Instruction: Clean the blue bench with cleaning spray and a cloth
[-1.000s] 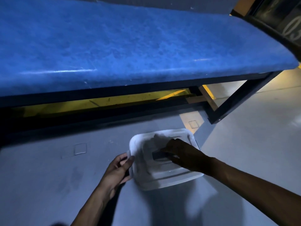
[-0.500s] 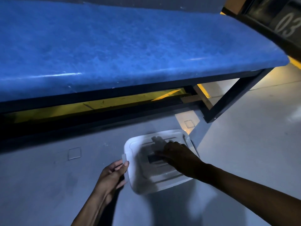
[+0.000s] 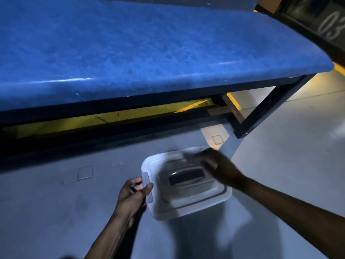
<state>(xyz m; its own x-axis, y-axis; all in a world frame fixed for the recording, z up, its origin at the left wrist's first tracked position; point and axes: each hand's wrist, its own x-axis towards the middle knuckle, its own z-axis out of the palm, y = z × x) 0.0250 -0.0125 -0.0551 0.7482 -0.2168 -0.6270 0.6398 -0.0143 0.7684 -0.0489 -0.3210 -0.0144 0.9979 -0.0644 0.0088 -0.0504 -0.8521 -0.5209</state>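
The blue bench (image 3: 149, 49) fills the upper half of the view, its padded top bare, on a black frame (image 3: 261, 113). Below it on the floor stands a white plastic bin (image 3: 186, 200) with its lid on and a dark handle (image 3: 186, 176) in the lid's middle. My left hand (image 3: 132, 197) pinches the side latch (image 3: 147, 186) on the bin's left edge. My right hand (image 3: 218, 165) is motion-blurred over the lid's far right corner, and seems to hold a pale cloth (image 3: 192, 156). No spray bottle is in sight.
Grey floor (image 3: 56, 212) lies all round the bin. Yellow floor marking (image 3: 93, 122) runs under the bench. A dark locker marked 03 (image 3: 328, 25) stands at the top right, close to the bench's end.
My right hand has slid off the lid's handle towards the far right corner, taking the pale cloth with it. My left hand has closed onto the side latch. The view has shifted slightly.
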